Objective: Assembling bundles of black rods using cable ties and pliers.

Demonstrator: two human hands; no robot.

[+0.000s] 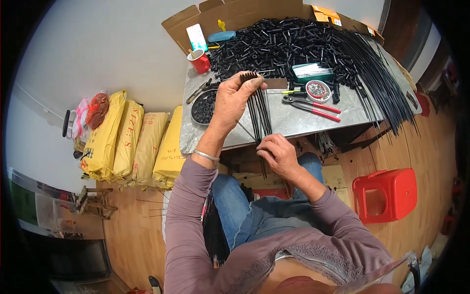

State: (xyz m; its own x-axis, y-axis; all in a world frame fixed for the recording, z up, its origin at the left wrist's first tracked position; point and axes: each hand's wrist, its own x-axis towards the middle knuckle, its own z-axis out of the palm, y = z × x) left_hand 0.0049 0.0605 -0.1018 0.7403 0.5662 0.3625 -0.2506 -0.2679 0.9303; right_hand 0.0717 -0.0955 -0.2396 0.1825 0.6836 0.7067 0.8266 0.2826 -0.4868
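My left hand (pixel 229 104) is closed round the upper end of a bundle of thin black rods (pixel 259 113), whose tips line up in a row beside the thumb. A thin, straight metal wire (pixel 267 71) runs crosswise at these tips. Lower down, my right hand (pixel 280 156) grips the same bundle with its fingers curled, just off the table's front edge. The rods fan slightly and stick out below this hand. Near my left wrist stands a round bowl (pixel 192 113) of small black pieces.
A heap of black tubular parts (pixel 281 41) covers the far side of the grey table (pixel 293 122). Red-handled pliers (pixel 313 108), a white dish (pixel 318 91), a teal box (pixel 312 72), a red mug (pixel 199 61) and long black rods (pixel 379 83) lie around. A red stool (pixel 405 196) stands right.
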